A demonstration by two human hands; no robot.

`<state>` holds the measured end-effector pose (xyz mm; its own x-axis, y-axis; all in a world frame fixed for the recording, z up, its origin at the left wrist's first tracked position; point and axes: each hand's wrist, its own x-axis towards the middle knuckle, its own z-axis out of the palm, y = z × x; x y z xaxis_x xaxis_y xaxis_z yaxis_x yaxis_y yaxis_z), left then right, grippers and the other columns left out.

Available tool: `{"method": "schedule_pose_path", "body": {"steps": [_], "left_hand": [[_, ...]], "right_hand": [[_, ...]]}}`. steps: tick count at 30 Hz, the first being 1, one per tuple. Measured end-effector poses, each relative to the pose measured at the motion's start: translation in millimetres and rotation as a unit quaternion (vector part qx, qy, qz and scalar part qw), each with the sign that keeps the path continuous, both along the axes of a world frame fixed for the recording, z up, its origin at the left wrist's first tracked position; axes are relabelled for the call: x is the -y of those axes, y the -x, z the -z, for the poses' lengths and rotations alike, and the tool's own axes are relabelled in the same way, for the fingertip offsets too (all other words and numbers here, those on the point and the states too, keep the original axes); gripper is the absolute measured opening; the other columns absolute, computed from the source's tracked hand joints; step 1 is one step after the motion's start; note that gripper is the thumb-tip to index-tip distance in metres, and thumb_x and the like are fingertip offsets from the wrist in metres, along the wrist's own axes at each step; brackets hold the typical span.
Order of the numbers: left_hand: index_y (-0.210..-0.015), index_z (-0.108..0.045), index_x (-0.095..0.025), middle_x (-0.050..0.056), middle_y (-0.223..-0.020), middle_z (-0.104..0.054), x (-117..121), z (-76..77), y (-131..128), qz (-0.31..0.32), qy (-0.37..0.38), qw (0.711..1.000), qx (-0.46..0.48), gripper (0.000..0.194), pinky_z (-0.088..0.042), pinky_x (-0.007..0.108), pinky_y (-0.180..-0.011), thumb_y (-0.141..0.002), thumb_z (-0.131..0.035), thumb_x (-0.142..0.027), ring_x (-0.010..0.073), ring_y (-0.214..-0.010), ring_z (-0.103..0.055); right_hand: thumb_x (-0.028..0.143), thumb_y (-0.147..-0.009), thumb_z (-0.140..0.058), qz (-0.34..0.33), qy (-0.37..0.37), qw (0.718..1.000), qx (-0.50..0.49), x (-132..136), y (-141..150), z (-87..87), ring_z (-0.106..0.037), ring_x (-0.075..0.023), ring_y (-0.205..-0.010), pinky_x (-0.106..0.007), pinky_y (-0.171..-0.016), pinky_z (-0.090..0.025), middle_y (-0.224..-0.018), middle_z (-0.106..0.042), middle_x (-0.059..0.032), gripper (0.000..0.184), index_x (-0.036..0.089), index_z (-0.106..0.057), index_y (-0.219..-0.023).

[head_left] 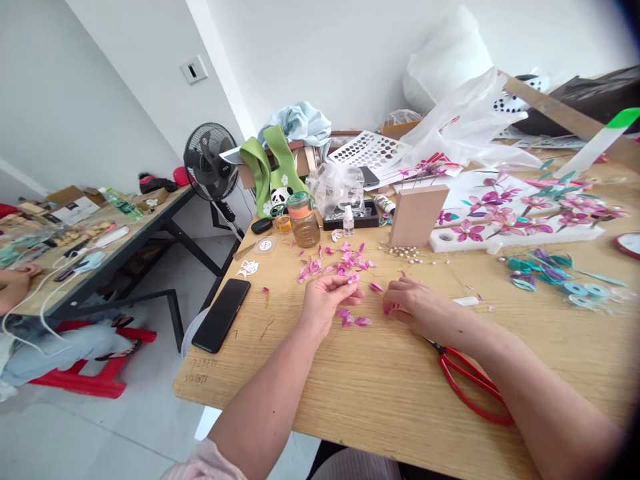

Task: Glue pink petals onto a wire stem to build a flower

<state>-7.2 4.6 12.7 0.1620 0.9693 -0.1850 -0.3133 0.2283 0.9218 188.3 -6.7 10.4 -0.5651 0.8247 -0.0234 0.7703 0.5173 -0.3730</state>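
Note:
My left hand (325,298) rests on the wooden table (380,393), fingers pinched on a small white piece near its fingertips. My right hand (415,303) lies beside it, fingers curled around a pink petal. Loose pink petals (335,261) are scattered just beyond both hands, and a few more pink petals (353,319) lie between them. Red-handled scissors (470,383) lie under my right forearm.
A black phone (221,313) lies at the table's left edge. An amber jar (303,220), a small white bottle (349,221), a wooden block (416,215), pearl beads (407,253) and a white board with pink flowers (515,223) stand further back. A fan (210,163) and another person's hand (15,283) are at left.

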Motion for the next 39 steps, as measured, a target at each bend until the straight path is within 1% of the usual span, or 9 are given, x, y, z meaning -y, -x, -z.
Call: {"method": "schedule_pose_path", "body": {"steps": [4,8,13,18,24,28,33,36,39], "left_hand": [[-0.071,-0.068,-0.010,0.007,-0.070,-0.070,0.0,-0.3,0.4,-0.004,0.010,1.000,-0.003,0.033,-0.051,0.021,-0.051,-0.050,-0.084,-0.029,0.0167,-0.063,-0.068],[-0.076,-0.069,-0.010,0.008,-0.073,-0.071,-0.6,0.2,1.5,-0.004,0.010,1.000,-0.001,0.032,-0.052,0.021,-0.053,-0.053,-0.083,-0.027,0.0170,-0.066,-0.069],[-0.079,-0.069,-0.011,0.007,-0.073,-0.072,-0.4,0.1,2.0,-0.013,0.015,1.000,0.018,0.034,-0.053,0.021,-0.055,-0.051,-0.084,-0.023,0.0173,-0.066,-0.069],[-0.079,-0.070,-0.011,0.006,-0.072,-0.072,-0.8,0.3,1.9,-0.016,0.015,1.000,0.022,0.033,-0.053,0.021,-0.055,-0.050,-0.083,-0.022,0.0172,-0.066,-0.069],[-0.077,-0.069,-0.011,0.007,-0.072,-0.072,-1.0,0.3,2.4,-0.012,0.021,1.000,0.020,0.032,-0.053,0.021,-0.055,-0.050,-0.083,-0.022,0.0173,-0.067,-0.069],[-0.077,-0.069,-0.010,0.008,-0.074,-0.072,-0.8,0.7,2.0,-0.001,0.020,1.000,0.012,0.031,-0.052,0.021,-0.055,-0.052,-0.083,-0.023,0.0177,-0.068,-0.069],[-0.077,-0.069,-0.009,0.008,-0.072,-0.071,-0.8,1.3,1.3,-0.008,0.023,1.000,0.006,0.035,-0.053,0.023,-0.056,-0.050,-0.084,-0.025,0.0190,-0.069,-0.069],[-0.077,-0.069,-0.009,0.008,-0.073,-0.071,-0.3,1.6,0.8,-0.007,0.022,1.000,0.002,0.035,-0.053,0.023,-0.056,-0.051,-0.084,-0.025,0.0190,-0.069,-0.069],[-0.077,-0.068,-0.010,0.007,-0.073,-0.072,0.1,1.2,0.7,-0.005,0.025,1.000,0.005,0.033,-0.053,0.021,-0.056,-0.052,-0.084,-0.024,0.0181,-0.069,-0.069]], "right_hand": [[0.008,-0.086,-0.052,0.000,-0.022,1.000,0.011,0.9,2.6,-0.5,-0.056,-0.0225,-0.084,-0.036,-0.082,-0.040,-0.084,-0.061,-0.0090,0.017,0.015,-0.066,-0.078],[0.008,-0.087,-0.051,0.005,-0.028,1.000,0.014,2.5,5.0,-3.0,-0.056,-0.0218,-0.083,-0.035,-0.082,-0.040,-0.083,-0.061,-0.0094,0.019,0.015,-0.065,-0.077],[0.005,-0.088,-0.046,0.007,-0.031,0.999,-0.015,2.6,2.3,-6.0,-0.055,-0.0205,-0.082,-0.031,-0.077,-0.040,-0.083,-0.061,-0.0082,0.024,0.016,-0.064,-0.077],[0.005,-0.085,-0.051,0.007,-0.019,1.000,-0.023,2.5,-0.1,-8.9,-0.054,-0.0216,-0.085,-0.031,-0.075,-0.040,-0.086,-0.061,-0.0080,0.018,0.017,-0.064,-0.080],[0.008,-0.086,-0.053,-0.001,-0.035,0.999,0.001,1.8,1.8,-2.4,-0.053,-0.0229,-0.085,-0.033,-0.076,-0.041,-0.084,-0.060,-0.0083,0.015,0.016,-0.063,-0.078],[0.008,-0.086,-0.054,0.001,-0.076,0.997,0.019,0.9,5.3,3.1,-0.054,-0.0231,-0.083,-0.035,-0.077,-0.041,-0.083,-0.061,-0.0083,0.015,0.017,-0.063,-0.077],[0.008,-0.084,-0.055,0.005,-0.122,0.991,0.047,1.8,9.5,8.4,-0.055,-0.0237,-0.079,-0.037,-0.078,-0.041,-0.082,-0.061,-0.0103,0.012,0.015,-0.061,-0.076],[0.006,-0.084,-0.051,0.003,-0.123,0.991,0.056,3.2,10.1,9.4,-0.053,-0.0252,-0.080,-0.038,-0.078,-0.040,-0.082,-0.061,-0.0122,0.014,0.014,-0.060,-0.077],[0.003,-0.083,-0.048,0.003,-0.096,0.995,0.026,4.3,9.9,8.1,-0.052,-0.0245,-0.081,-0.037,-0.078,-0.040,-0.083,-0.060,-0.0118,0.016,0.014,-0.059,-0.079]]}}
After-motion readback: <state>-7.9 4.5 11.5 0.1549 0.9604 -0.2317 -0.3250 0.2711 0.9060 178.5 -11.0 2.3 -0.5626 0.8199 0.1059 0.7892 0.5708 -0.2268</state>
